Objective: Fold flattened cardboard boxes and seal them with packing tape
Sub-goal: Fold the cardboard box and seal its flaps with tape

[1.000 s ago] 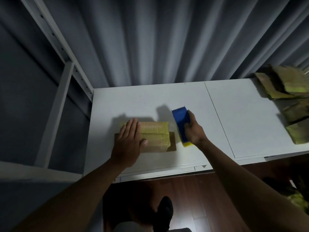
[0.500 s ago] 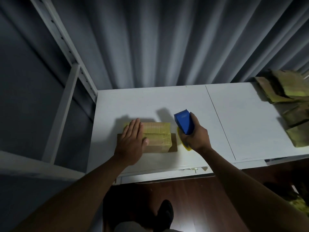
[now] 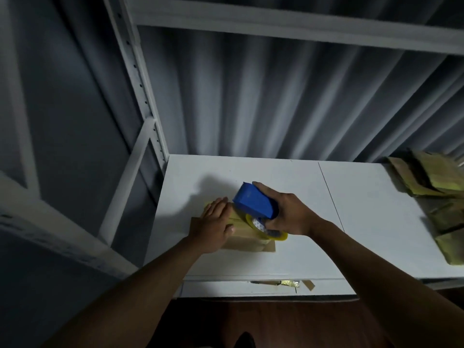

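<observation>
On the white counter (image 3: 376,222) the left hand (image 3: 213,227), fingers flat and relaxed, presses down the folded cardboard box (image 3: 243,243). Over it the right hand (image 3: 288,217) grips the blue tape dispenser (image 3: 254,203). Sealing looks underway; next, the tape likely needs drawing along the seam.

A small brown cardboard box (image 3: 247,243) is seen at the centre of the frame on a white table (image 3: 364,222). The left hand (image 3: 213,226) is laid flat on the box's left part, fingers straight. A blue plastic tape dispenser (image 3: 254,203) with a yellowish tape roll (image 3: 263,229) is gripped by the right hand (image 3: 291,214) and held over the box's top. A pile of flattened brown cardboard boxes (image 3: 442,197) is seen at the right edge. Grey pleated curtains (image 3: 276,96) fill the upper frame behind a white metal shelf frame (image 3: 140,79).
</observation>
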